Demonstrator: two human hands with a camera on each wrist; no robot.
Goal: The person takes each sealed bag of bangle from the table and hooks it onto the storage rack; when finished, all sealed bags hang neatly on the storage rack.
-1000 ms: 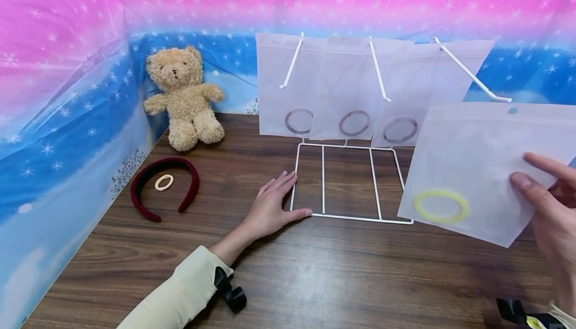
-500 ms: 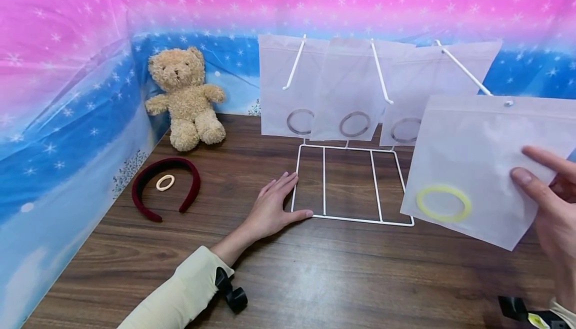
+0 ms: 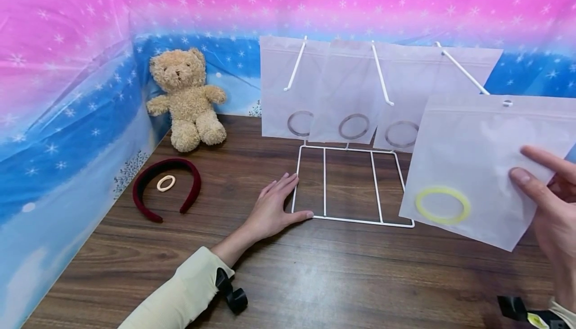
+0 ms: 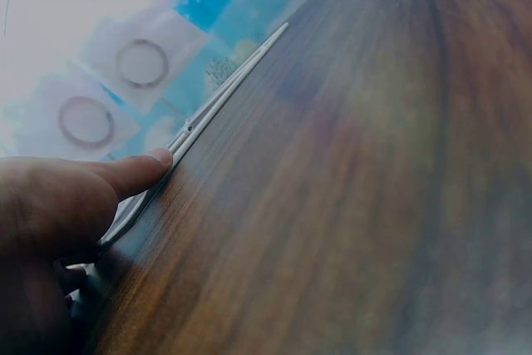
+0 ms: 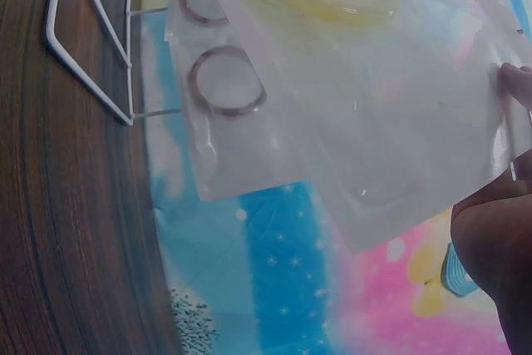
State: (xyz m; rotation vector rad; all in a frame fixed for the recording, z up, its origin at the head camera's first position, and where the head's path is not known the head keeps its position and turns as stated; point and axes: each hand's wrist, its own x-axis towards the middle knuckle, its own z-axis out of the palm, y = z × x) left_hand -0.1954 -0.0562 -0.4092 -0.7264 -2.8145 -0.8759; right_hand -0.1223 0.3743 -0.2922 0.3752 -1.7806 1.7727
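Observation:
In the head view, my right hand (image 3: 551,201) pinches a translucent white zip bag (image 3: 490,164) between thumb and fingers. A yellow ring (image 3: 443,189), like a bangle, shows inside it. The bag's punched hole sits at the end of the right hook (image 3: 468,76), whose white tip shows in the hole. My left hand (image 3: 272,209) lies spread on the front left corner of a white wire rack (image 3: 351,220); in the left wrist view its thumb (image 4: 141,172) touches the wire. Three similar bags, such as the middle one (image 3: 348,86), hang on the rack's hooks with brownish rings inside.
A tan teddy bear (image 3: 185,99) sits at the back left of the wooden table (image 3: 279,289). Before it lies a dark red headband (image 3: 191,191) around a small cream ring (image 3: 166,189). A pink and blue patterned cloth (image 3: 81,119) covers the walls behind.
The right hand has raised the bag slightly, and its hole has come onto the right hook's tip. The right hanging bag has swayed a little. The left hand stays on the rack.

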